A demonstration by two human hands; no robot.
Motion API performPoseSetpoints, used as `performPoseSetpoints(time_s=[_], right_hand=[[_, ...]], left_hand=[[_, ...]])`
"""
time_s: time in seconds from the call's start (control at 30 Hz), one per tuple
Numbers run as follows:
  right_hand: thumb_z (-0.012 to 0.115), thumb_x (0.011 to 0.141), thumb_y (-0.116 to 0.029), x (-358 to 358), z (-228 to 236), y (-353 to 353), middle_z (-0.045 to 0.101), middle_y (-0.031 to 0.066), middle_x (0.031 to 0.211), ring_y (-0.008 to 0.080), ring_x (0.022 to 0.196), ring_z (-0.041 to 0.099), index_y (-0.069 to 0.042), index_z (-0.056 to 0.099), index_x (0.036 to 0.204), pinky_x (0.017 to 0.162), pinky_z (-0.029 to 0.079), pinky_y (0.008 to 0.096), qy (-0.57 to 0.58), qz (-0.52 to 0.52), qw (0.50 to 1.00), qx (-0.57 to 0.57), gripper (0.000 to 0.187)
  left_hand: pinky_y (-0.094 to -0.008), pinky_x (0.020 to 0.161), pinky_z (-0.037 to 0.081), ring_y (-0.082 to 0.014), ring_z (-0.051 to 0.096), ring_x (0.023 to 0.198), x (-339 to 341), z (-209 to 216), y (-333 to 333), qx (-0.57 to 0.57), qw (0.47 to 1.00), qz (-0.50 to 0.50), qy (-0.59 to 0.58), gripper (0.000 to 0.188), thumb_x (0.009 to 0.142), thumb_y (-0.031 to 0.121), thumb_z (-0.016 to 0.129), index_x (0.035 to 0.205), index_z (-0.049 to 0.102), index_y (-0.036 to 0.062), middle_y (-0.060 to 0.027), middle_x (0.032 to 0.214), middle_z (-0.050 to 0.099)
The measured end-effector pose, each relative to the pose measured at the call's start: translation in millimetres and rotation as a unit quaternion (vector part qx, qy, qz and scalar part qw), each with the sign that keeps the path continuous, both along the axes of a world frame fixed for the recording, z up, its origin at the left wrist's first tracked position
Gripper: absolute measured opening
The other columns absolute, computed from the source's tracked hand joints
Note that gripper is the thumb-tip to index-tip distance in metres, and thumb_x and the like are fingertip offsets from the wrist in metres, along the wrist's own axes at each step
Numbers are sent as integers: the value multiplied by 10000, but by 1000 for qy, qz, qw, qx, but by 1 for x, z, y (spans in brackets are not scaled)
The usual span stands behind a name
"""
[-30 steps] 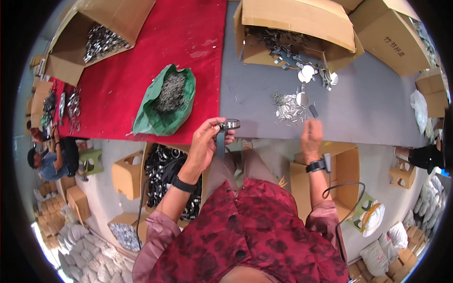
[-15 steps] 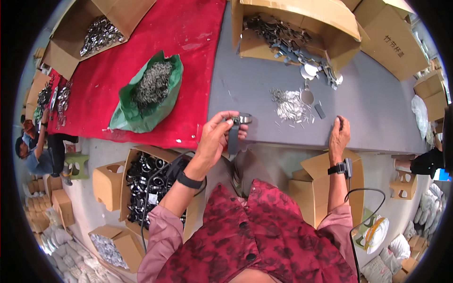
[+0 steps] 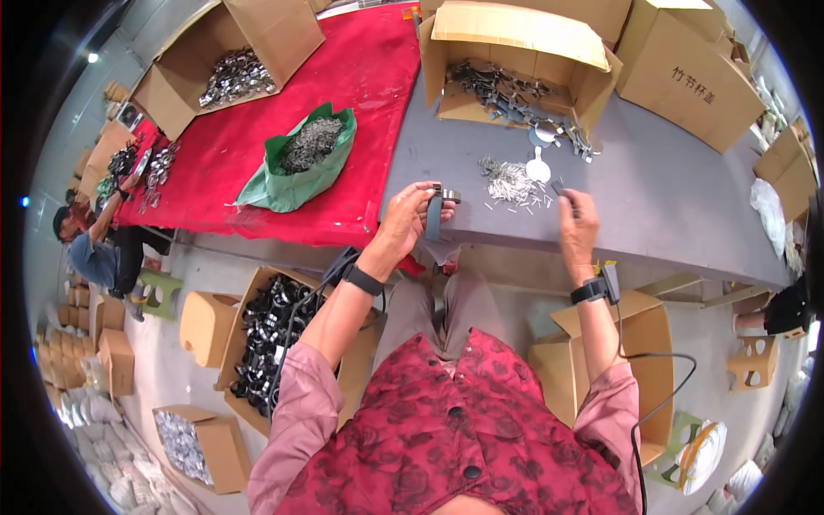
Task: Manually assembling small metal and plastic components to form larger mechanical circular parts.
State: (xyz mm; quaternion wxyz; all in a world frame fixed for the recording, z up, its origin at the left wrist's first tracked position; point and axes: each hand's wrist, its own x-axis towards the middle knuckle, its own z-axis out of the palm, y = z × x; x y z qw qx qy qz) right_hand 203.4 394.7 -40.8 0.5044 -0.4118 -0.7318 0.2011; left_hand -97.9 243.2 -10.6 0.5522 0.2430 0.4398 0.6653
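My left hand is closed on a shiny metal ring with a dark grey strap, held over the table's front edge with the strap hanging down. My right hand has its fingertips pressed together on the near end of a small dark grey bar, which lies on the grey tabletop. Just left of that bar is a heap of small silvery pins, with several scattered about. A round metal disc with a narrow tab lies against the heap.
Beyond the pins, an open carton spills flat metal pieces. A green sack of small metal parts stands on the red cloth. Below left is a carton of dark ring pieces. A person works at far left.
My right hand has moved left and forward, from bare tabletop to the small dark bar. The left hand still holds the ring and strap. The whole view has shifted.
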Motion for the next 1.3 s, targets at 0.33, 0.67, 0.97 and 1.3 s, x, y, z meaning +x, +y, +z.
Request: performPoseSetpoints(time_s=[0.33, 0.67, 0.97, 1.3], right_hand=[[722, 907, -61, -102, 25, -74, 713, 160, 983, 310, 867, 711, 9, 745, 1116, 776, 559, 378, 26, 248, 968, -35, 221], [725, 863, 7, -69, 52, -138, 691, 131, 883, 262, 755, 694, -4, 770, 1006, 671, 541, 365, 51, 223, 973, -13, 150], [674, 867, 67, -34, 66, -198, 675, 66, 856, 119, 720, 647, 16, 776, 992, 643, 512, 274, 65, 262, 949, -160, 169], [693, 835, 43, -20, 44, -220, 661, 80, 840, 137, 690, 637, 17, 766, 1011, 601, 502, 298, 19, 264, 955, -136, 192]], left_hand=[[-400, 919, 630, -275, 747, 1009, 30, 4, -15, 3, 1000, -28, 12, 288, 1045, 144, 568, 1287, 569, -10, -191, 1132, 724], [-382, 894, 639, -224, 747, 984, 80, 29, -80, 21, 998, -41, 32, 308, 1072, 151, 502, 1316, 567, -25, -147, 1134, 713], [-355, 868, 641, -200, 745, 944, 115, 25, -145, 22, 999, -35, 33, 319, 1076, 164, 514, 1328, 580, -19, -106, 1112, 704], [-327, 823, 642, -181, 754, 915, 130, 1, -172, 4, 999, -34, 33, 326, 1085, 164, 526, 1352, 578, -17, -117, 1093, 725]])
